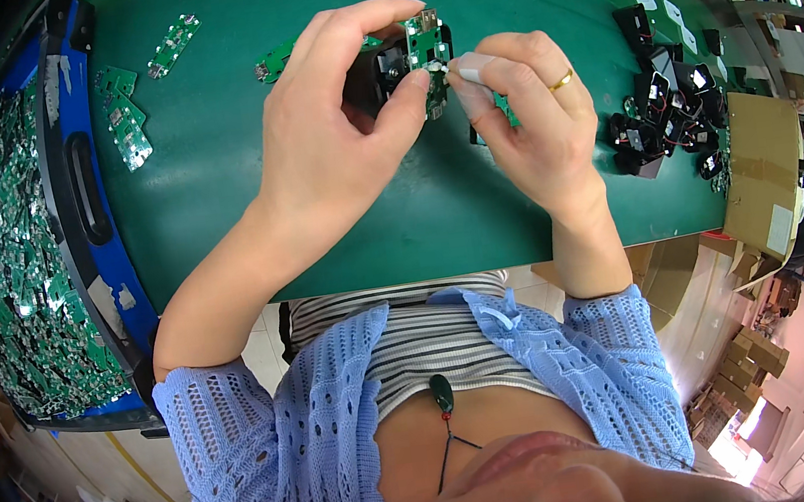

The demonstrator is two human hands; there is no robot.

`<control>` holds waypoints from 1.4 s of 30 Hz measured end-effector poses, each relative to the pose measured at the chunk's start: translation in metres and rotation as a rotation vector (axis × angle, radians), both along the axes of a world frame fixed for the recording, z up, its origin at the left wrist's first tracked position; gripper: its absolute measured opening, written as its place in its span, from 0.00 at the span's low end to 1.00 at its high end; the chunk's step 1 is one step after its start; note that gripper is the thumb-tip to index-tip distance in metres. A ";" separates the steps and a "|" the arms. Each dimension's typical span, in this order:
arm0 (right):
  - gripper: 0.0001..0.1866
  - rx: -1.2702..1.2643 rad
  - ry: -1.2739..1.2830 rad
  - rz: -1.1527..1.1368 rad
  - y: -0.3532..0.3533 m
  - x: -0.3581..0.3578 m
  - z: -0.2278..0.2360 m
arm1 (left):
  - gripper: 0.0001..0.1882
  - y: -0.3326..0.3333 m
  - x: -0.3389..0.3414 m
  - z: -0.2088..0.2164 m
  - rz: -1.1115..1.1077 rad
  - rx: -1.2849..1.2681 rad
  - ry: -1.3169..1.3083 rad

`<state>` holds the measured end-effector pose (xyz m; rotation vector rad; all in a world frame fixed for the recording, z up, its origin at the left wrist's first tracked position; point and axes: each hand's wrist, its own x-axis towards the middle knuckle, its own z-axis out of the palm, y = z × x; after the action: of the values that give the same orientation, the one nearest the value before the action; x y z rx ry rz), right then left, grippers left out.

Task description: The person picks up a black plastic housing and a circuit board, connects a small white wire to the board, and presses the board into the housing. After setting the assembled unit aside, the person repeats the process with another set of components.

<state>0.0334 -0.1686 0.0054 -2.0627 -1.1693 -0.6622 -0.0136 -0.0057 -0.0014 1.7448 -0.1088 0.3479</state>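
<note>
My left hand [313, 141] is closed around a green circuit board [426, 45], held upright above the table with its edge toward me. Against the board's left side sits a black plastic housing [387, 70], partly hidden by my fingers. My right hand [541, 118], with pale coverings on its fingertips, pinches at the board's right side, beside a small white connector. What lies between those fingertips is too small to make out. Behind my left fingers another green board [275, 64] lies on the table. Part of one more green board [506, 110] shows behind my right hand.
Loose green boards [128, 124] and a single board [174, 45] lie on the green table [399, 226] at the left. A blue bin [110, 242] full of boards stands beyond. At the right are a pile of black housings with wires [666, 108] and a cardboard box [762, 177].
</note>
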 end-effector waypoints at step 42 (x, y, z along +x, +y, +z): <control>0.13 0.225 0.399 -0.168 0.010 -0.003 -0.007 | 0.20 -0.005 0.005 -0.010 -0.031 -0.264 -0.030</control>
<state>0.0307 -0.1588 -0.0012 -1.9931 -0.6708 -0.4097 -0.0083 -0.0111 -0.0115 1.4763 -0.1062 0.3495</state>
